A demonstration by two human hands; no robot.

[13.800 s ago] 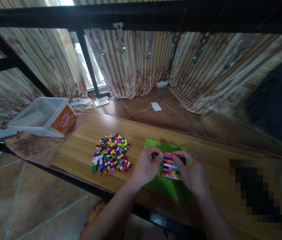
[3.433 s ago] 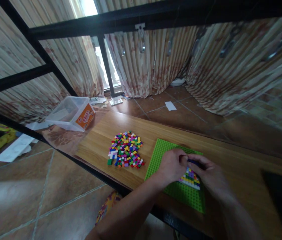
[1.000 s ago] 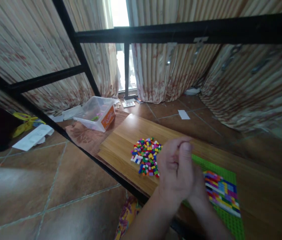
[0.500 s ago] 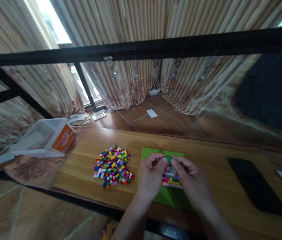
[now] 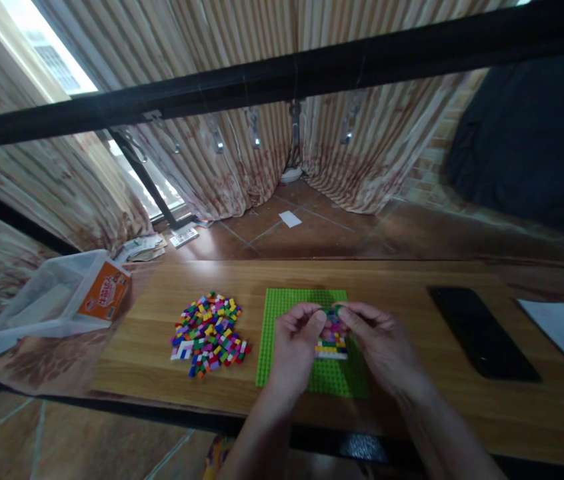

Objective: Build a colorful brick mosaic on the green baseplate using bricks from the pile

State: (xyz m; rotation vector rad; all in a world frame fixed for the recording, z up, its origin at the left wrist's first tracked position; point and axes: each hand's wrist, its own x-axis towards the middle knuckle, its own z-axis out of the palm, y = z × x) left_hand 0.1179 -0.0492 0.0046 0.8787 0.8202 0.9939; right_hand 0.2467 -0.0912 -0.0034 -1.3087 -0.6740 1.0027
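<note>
Both hands meet over a green studded baseplate [image 5: 272, 327] on the wooden table. My left hand [image 5: 295, 343] is closed in a pinch, with a bit of a small green building brick [image 5: 336, 309] showing by the fingertips. From the other side my right hand [image 5: 375, 333] pinches at the same green spot; whether one piece or two is there, I cannot tell. Just below the fingertips a block of multicoloured bricks [image 5: 332, 343] has a white row along its near edge. The fingers partly hide it.
Left of the baseplate lies a heap of loose coloured bricks [image 5: 212, 333]. A clear plastic bin [image 5: 52, 300] with an orange label stands beyond the table's left end. To the right are a black phone-like slab [image 5: 482, 333] and white paper [image 5: 562, 327]. A black rail [image 5: 262, 90] crosses above.
The camera view has shifted and tilted, so the table sits differently in the picture. My hands stay together over the baseplate and now appear lower against the brick block, fingertips near its far part.
</note>
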